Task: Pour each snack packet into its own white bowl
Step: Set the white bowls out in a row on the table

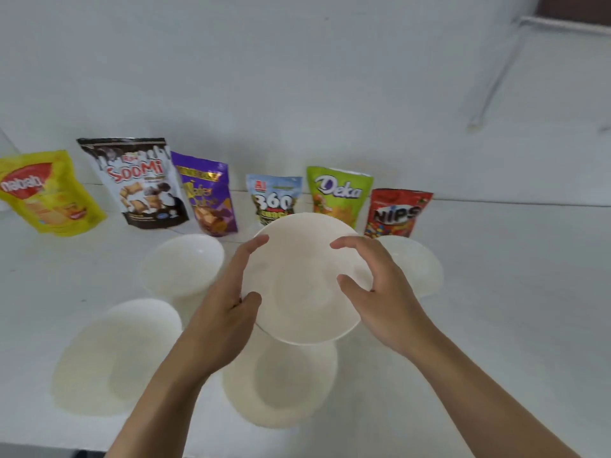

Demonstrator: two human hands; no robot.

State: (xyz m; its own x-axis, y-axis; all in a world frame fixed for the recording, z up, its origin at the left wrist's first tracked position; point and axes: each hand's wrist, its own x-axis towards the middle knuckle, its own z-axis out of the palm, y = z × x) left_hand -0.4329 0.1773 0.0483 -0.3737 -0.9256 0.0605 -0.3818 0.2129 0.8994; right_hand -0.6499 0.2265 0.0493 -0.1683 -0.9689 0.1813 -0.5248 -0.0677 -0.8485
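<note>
Fingers (256, 242) of my left hand (218, 312) pinch the raised white bowl (297, 292) at its left rim, thumb inside. Right of them, my right hand (373, 285) curls over the opposite rim; I cannot tell whether it grips. Snack packets (274, 200) stand beyond the fingertips. If only one side holds, I judge the bowl could tip onto the bowl below (281, 385).

A plain indoor room, probably in a home: a white table (512, 309) stands against a bare white wall (297, 77), shop-bought snack packets (142, 183) line its back edge, white bowls (182, 262) stand on it, and a thin pipe (497, 76) runs up the wall.
</note>
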